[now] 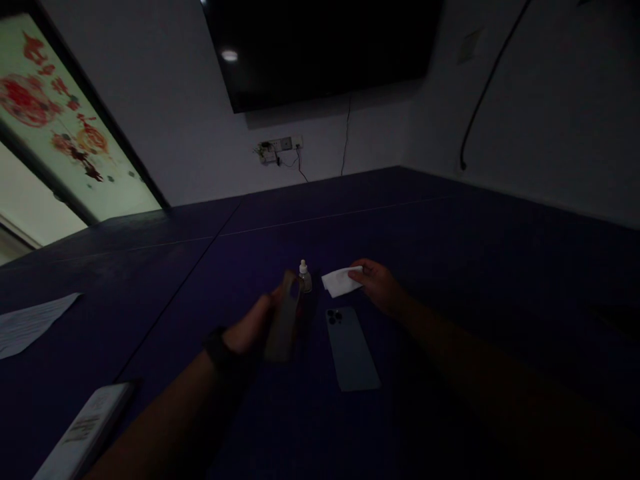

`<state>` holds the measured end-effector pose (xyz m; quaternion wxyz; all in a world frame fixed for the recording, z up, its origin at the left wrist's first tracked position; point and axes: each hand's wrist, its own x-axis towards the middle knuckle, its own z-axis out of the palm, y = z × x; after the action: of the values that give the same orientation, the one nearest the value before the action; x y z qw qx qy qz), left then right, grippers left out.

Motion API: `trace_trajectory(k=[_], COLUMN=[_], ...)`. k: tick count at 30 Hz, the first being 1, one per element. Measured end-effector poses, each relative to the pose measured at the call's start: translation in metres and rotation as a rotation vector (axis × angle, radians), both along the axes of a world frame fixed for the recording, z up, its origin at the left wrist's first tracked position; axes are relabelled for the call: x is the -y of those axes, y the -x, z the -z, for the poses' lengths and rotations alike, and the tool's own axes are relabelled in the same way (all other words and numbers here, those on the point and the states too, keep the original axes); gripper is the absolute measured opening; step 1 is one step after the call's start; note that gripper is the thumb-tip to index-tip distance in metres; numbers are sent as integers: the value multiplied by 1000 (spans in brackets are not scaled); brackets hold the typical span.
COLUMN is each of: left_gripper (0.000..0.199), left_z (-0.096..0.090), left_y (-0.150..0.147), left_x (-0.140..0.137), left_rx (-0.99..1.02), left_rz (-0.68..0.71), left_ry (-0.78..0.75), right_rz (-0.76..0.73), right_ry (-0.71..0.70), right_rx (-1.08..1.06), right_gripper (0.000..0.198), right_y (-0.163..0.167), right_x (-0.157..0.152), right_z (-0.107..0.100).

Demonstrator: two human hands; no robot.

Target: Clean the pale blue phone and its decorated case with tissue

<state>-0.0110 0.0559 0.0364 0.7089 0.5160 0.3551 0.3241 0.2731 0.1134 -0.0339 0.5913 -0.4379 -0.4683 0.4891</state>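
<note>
My left hand (253, 323), with a dark band on its wrist, is closed around a phone case (283, 325), held tilted above the table and slightly blurred. Between the thumb and fingers of my right hand (379, 283) is a folded white tissue (341, 281). A blue-grey smartphone (353, 350) lies back side up below the tissue, its cameras at the upper left corner. Just behind the case stands a small clear dropper bottle (305, 280) with a white top, partly covered by the case.
The dark blue table (200, 387) has a seam across it. A sheet of paper (35, 323) lies at the left, and a white box-like item (85, 430) is at the lower left. Behind are a wall socket strip (280, 145), hanging cables and a large screen (325, 47).
</note>
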Motion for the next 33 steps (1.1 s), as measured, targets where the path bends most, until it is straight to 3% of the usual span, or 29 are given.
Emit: trace_trajectory(k=[3,9,16,17,18,21,24,29,33], left_gripper=[58,53,67,69,69,71,68,45,45], left_z=[3,33,50,50,49,48,51,59,60], left_y=[0,-30,-44,-45,-45,-46,-48,-48,-48], left_x=[-4,17,37,39,41,44,46,46,46], left_rx=[290,638,637,625,621,588,546,493,469], left_rz=[7,-20,43,41,26,33,18,-154,-146], left_ry=[202,284,479,487,497,533,573,466,445], right_rz=[13,71,265,280,278,121,-23,-193,-333], right_ry=[-7,-46,-158,-205,-361,-845,-1084,-1111,-1214], right_rx=[-36,6,212,267,418,803,1021,1202,1182], right_gripper=[44,45,35,30,24,11,14,29,26], right_y=[0,11,21,24,28,43,61,74,66], right_x=[1,8,34,41,48,64,71,70,72], right_z=[-1,-7,-37,-43,-48,-57,-50,-39,-45])
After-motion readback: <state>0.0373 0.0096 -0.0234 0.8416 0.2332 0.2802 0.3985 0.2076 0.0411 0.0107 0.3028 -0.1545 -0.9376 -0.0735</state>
